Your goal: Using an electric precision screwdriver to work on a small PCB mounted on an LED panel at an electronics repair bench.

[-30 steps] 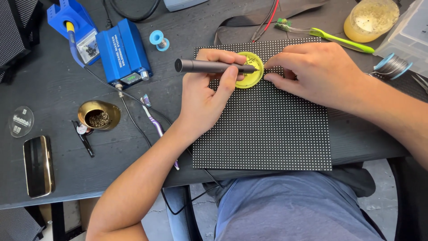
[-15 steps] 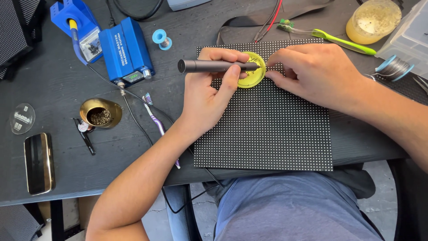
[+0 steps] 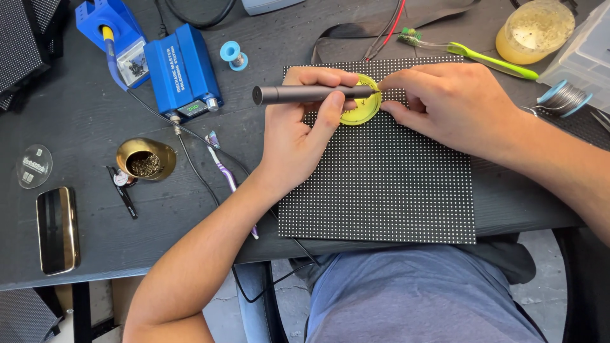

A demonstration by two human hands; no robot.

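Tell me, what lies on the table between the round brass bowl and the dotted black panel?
In the head view, a purple toothbrush and a thin black cable lie between the brass bowl and the dotted black panel.

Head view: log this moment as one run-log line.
left hand: holds dark pen tool | right hand: fingers at yellow ring | base: dotted black panel | nearby: blue station

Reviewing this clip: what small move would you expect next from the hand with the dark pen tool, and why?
Probably dipping the tip a touch deeper. The left hand holds the dark pen tool level, its tip over the yellow tin on the dotted panel, which the right hand steadies.
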